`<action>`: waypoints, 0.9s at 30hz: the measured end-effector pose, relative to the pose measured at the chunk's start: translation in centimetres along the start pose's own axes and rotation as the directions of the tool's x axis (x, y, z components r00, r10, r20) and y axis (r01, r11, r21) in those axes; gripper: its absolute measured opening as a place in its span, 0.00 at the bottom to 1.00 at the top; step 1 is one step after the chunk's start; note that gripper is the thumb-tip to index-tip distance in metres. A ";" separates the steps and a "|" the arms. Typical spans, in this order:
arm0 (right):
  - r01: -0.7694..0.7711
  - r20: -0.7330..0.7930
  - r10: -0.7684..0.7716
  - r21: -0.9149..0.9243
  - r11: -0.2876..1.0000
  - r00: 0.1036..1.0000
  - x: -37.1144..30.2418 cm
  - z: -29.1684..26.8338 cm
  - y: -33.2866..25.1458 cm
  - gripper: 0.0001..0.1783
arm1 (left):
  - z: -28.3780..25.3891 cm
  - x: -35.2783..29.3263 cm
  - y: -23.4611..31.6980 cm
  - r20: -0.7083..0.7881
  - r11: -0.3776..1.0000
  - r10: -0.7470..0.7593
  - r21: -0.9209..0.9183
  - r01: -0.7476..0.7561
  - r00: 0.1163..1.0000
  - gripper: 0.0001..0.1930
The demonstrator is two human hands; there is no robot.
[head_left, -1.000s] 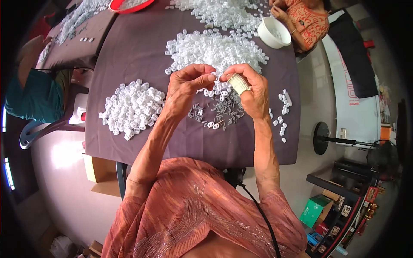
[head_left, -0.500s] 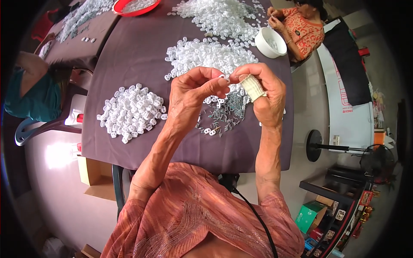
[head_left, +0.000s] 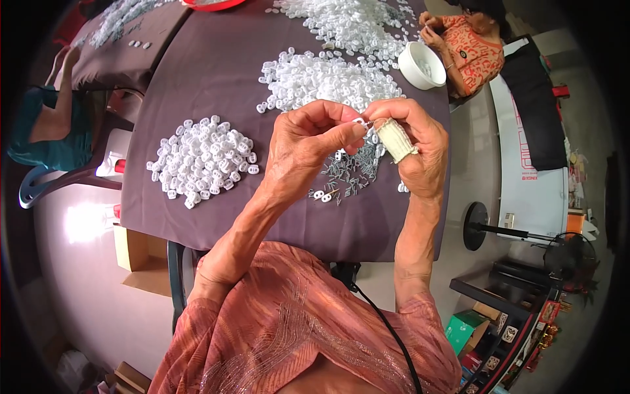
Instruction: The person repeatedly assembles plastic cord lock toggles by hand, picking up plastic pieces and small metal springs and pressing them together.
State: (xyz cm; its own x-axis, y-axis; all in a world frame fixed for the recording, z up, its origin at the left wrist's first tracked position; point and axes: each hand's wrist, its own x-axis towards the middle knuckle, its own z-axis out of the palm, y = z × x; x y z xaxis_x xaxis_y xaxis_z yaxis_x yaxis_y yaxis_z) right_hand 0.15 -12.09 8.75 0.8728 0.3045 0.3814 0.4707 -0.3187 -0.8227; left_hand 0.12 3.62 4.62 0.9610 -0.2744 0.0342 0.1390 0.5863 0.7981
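Above the near part of the table, both my hands are raised with their fingertips close together. My left hand (head_left: 308,134) pinches a small white two-hole plastic piece (head_left: 359,122) between thumb and fingers. At its edge my right hand (head_left: 413,134) is closed in a pinch; whatever is in its fingertips is too small to make out. A cream ribbed cloth sleeve (head_left: 396,140) wraps my right thumb. Under the hands lies a scatter of thin grey pins (head_left: 351,172), partly hidden by them. Two loose white pieces (head_left: 322,196) rest at its near edge.
A heap of white pieces (head_left: 200,161) sits at left on the brown-covered table (head_left: 216,79). Larger heaps (head_left: 321,79) lie beyond my hands. A white tub (head_left: 421,65) stands at far right, near a seated person in orange (head_left: 476,56). Another person (head_left: 49,131) sits at left.
The view has shifted slightly. My fingertips remain together, with the white piece now showing more plainly at my left fingertips. At left, the other person's arm has moved up.
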 end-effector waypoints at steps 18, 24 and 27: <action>-0.025 0.073 0.028 -0.035 0.999 0.997 -0.1 -0.4 0.1 0.10 | -0.1 -0.1 -0.1 -0.015 0.996 -0.021 0.090 0.023 1.000 0.05; 0.040 0.126 -0.022 -0.148 0.988 0.992 0.4 -0.7 -0.2 0.10 | 0.0 -0.1 0.1 -0.021 0.997 -0.025 0.078 0.026 0.999 0.05; 0.111 0.141 -0.071 -0.300 0.947 0.987 0.5 -0.5 -0.7 0.12 | 0.1 -0.2 0.1 -0.024 0.999 -0.011 0.052 0.013 1.000 0.06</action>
State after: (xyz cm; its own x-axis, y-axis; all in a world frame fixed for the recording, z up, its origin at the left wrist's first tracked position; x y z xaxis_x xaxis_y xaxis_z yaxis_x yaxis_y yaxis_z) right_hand 0.30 -12.14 9.71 0.8100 0.4501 0.3758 0.5818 -0.5372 -0.6107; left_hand -0.05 3.63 4.75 0.9647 -0.2630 0.0110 0.1385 0.5427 0.8284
